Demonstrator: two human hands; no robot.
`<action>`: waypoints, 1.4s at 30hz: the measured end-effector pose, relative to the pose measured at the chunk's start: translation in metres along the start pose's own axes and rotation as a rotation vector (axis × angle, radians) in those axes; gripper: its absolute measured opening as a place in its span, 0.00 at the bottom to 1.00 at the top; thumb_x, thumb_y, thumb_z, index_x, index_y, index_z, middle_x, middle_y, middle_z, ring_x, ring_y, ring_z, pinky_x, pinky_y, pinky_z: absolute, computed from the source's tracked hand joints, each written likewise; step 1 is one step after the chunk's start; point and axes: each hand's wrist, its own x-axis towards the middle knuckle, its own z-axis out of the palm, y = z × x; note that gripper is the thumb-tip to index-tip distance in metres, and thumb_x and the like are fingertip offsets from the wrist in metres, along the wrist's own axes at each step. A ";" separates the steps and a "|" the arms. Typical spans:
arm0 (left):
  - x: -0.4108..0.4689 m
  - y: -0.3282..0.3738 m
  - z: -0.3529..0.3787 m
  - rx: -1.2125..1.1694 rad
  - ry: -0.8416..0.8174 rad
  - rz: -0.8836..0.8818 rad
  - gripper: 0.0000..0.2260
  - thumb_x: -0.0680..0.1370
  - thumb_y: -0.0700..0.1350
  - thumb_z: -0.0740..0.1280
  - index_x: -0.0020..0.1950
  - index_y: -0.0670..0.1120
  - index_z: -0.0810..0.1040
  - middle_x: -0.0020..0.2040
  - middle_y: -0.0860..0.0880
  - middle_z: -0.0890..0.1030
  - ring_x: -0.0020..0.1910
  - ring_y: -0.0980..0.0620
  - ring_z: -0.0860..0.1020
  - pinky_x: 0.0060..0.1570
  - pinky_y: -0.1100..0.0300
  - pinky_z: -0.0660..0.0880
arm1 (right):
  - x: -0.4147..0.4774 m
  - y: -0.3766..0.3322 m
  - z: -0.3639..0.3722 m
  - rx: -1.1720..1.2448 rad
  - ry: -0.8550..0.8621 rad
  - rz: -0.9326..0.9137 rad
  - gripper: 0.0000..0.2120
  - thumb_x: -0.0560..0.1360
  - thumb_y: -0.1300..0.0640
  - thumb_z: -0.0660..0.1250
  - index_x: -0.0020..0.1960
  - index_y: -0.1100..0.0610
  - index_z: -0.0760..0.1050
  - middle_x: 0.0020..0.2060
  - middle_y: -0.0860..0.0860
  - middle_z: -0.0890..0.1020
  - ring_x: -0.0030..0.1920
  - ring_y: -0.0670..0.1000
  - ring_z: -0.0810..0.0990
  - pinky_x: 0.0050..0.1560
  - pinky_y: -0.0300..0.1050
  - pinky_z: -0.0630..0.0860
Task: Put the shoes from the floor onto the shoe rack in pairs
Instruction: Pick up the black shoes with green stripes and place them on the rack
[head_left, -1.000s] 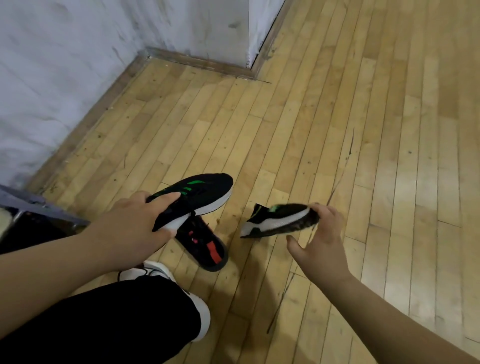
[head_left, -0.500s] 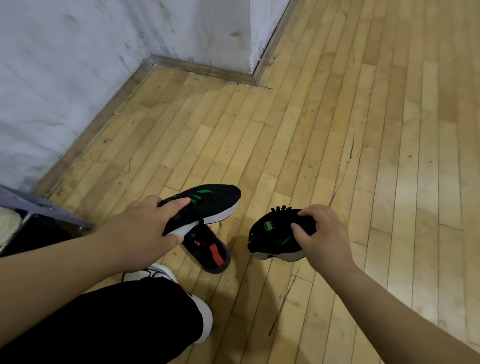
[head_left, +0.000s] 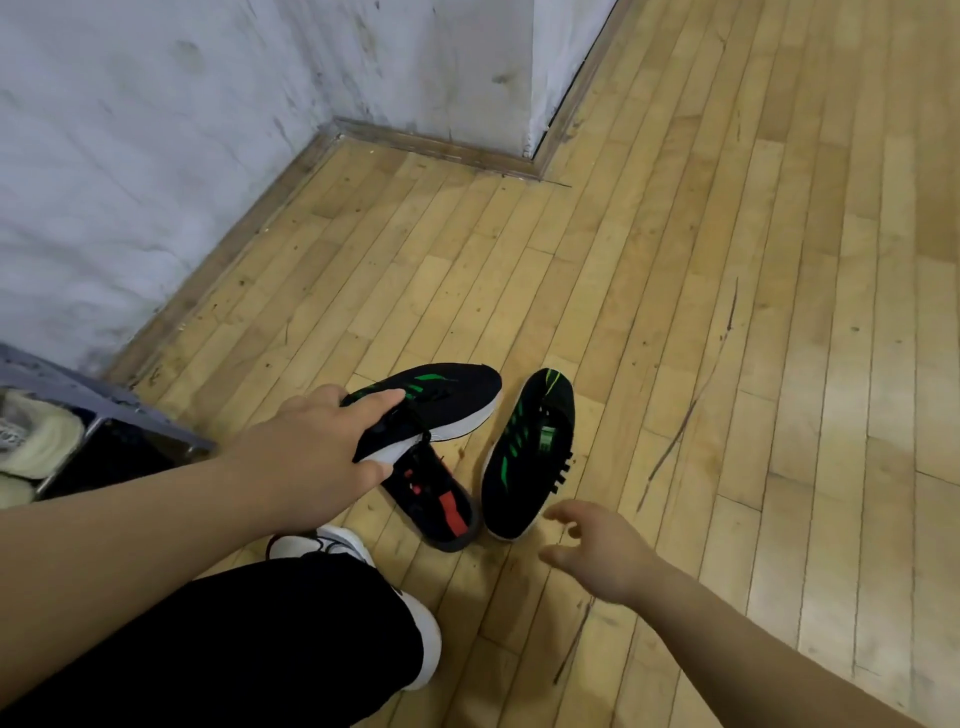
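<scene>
From the head view, we see the left hand (head_left: 306, 457), its grip closed around one green-striped shoe (head_left: 447, 400), held above a red-marked shoe (head_left: 441, 506). The right hand (head_left: 602, 553) hovers, grip slack and empty, just beside the matching shoe (head_left: 524, 457) on the floor (head_left: 727, 260).

- Pale wooden plank floor (head_left: 701, 322), with some scratches.
- Black shoe with green stripes (head_left: 524, 457) stands upright on it.
- Black shoe with red patch (head_left: 441, 506) lies just beside.
</scene>
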 end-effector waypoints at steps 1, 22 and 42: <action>0.000 -0.001 0.000 0.008 -0.004 0.000 0.33 0.80 0.62 0.62 0.80 0.69 0.48 0.60 0.53 0.66 0.63 0.49 0.68 0.61 0.50 0.74 | 0.007 -0.002 -0.003 0.021 0.040 0.013 0.26 0.76 0.45 0.73 0.73 0.47 0.73 0.69 0.46 0.77 0.65 0.49 0.76 0.59 0.39 0.73; 0.005 -0.038 -0.001 0.011 -0.115 -0.087 0.32 0.81 0.62 0.61 0.81 0.69 0.48 0.69 0.46 0.66 0.66 0.43 0.69 0.65 0.47 0.72 | 0.117 0.006 -0.005 0.191 0.242 0.128 0.24 0.81 0.62 0.64 0.76 0.49 0.73 0.69 0.54 0.79 0.54 0.55 0.84 0.44 0.41 0.81; -0.002 -0.037 0.000 -0.016 -0.040 -0.053 0.33 0.81 0.62 0.63 0.81 0.68 0.50 0.56 0.50 0.65 0.60 0.46 0.69 0.62 0.51 0.72 | 0.036 0.016 0.039 -0.220 0.131 0.067 0.47 0.69 0.35 0.72 0.81 0.40 0.52 0.75 0.55 0.64 0.72 0.59 0.66 0.68 0.55 0.73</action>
